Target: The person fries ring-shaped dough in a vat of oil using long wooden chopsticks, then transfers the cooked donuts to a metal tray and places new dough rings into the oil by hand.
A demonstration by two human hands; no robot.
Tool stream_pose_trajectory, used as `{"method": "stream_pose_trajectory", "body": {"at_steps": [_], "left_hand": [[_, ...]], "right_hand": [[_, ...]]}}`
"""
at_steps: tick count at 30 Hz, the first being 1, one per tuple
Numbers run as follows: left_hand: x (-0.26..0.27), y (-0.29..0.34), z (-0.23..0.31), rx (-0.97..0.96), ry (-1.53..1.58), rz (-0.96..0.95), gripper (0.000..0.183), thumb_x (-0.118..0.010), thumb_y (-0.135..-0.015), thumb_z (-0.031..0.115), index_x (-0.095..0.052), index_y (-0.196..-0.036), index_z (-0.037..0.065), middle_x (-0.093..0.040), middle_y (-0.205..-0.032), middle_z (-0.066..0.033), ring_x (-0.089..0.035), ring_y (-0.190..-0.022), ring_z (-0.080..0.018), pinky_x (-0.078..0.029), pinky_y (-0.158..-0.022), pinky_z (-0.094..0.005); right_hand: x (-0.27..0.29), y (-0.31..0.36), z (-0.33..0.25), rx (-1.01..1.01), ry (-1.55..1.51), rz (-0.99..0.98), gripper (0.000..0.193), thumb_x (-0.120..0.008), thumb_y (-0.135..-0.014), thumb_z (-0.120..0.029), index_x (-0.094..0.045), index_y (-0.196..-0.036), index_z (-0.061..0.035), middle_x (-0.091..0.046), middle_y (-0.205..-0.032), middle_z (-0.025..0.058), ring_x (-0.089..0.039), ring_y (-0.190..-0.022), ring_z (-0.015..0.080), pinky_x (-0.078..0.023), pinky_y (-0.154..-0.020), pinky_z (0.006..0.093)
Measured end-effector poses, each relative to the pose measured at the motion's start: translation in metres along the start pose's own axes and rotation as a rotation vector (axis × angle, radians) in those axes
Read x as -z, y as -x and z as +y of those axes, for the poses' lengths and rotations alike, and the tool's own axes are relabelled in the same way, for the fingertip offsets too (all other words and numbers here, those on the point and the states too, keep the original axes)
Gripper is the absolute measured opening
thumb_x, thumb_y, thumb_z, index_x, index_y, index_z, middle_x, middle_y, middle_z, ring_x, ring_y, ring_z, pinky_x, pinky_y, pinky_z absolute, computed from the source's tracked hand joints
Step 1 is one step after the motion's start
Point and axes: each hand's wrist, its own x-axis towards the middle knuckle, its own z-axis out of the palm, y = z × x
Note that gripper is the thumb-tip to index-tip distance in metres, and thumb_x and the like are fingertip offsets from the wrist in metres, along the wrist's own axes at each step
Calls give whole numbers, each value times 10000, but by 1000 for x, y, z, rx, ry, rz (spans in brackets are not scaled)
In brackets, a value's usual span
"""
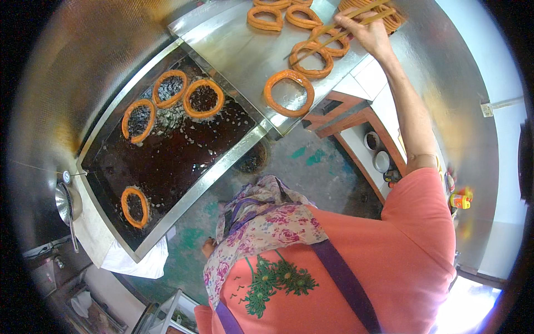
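Note:
My right hand (364,30) reaches to the far right and grips a pair of long wooden chopsticks (328,34). Their tips lie over an orange dough ring (311,58) on the steel tray (233,44). Several more orange rings sit on that tray, one of them large and nearest me (289,92). To the left, a rectangular fryer (206,181) holds dark oil. Three rings (203,98) bubble at its far end and one ring (135,207) floats at its near end. My left hand is out of sight.
A metal strainer ladle (65,203) hangs at the fryer's left edge, above a white cloth (133,259). A wooden shelf (356,119) with small bowls (381,161) stands under the tray. My bare foot (209,245) rests on the green-stained floor.

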Motion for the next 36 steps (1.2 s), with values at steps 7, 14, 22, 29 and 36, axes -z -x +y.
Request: {"method": "stream_pose_trajectory", "body": {"at_steps": [7,14,22,29,36], "left_hand": [[7,13,-7,56,84,-4,423,-531,-860,246,-537,-1182,-29,-581,-1125,-157,-592,-937,-293,-503,-759,-388],[-29,88,65,154,166,127,357,-541,-850,205,-575,-1163,35,-616,-998,-93,-611,-823,-204,-514,-617,-348],[-13,120,53,199,272,315,335,-575,-825,188,-608,-1125,44,-619,-963,-84,-606,-789,-199,-518,-569,-355],[33,120,-15,265,456,327,404,-574,-833,217,-535,-1193,37,-586,-1049,-118,-603,-833,-260,-512,-572,-385],[71,134,-21,359,387,355,404,-552,-848,233,-525,-1182,7,-581,-1054,-127,-604,-860,-270,-517,-596,-378]], "right_hand": [[-28,-25,4,35,230,-101,337,-620,-856,-363,-695,-974,-57,-649,-669,49,-554,-505,91,-463,-468,260],[-5,-22,-43,57,-152,223,276,-573,-908,-185,-617,-1087,20,-647,-1016,171,-657,-872,191,-555,-697,262],[-243,51,-213,-105,-944,-177,262,-590,-887,-204,-606,-979,41,-653,-861,169,-661,-731,206,-562,-538,256],[-411,152,-288,-372,-1152,-312,182,-609,-873,-132,-616,-945,35,-647,-836,135,-652,-719,172,-572,-507,255],[-510,195,-321,-730,-1095,-273,184,-612,-875,-153,-583,-965,5,-633,-855,124,-651,-777,191,-566,-537,263]]}}
